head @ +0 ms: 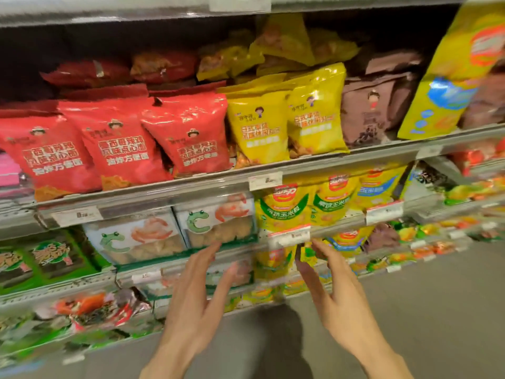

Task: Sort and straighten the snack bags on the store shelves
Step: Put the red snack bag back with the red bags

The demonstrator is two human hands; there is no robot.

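Sitting upright on a lower shelf, the yellow corn snack bags [274, 262] lie at twelve o'clock from both hands, a small green-and-yellow packet [308, 254] just at the right hand's [337, 294] fingertips. Left hand [196, 299] spreads open, empty, reaching toward the frog-print bags [142, 239] at eleven o'clock. Right fingers are loosely open; actual contact with the packet can't be told.

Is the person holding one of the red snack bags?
No: the red snack bags sit untouched on the upper shelf, while the left hand and right hand reach open toward lower shelves.
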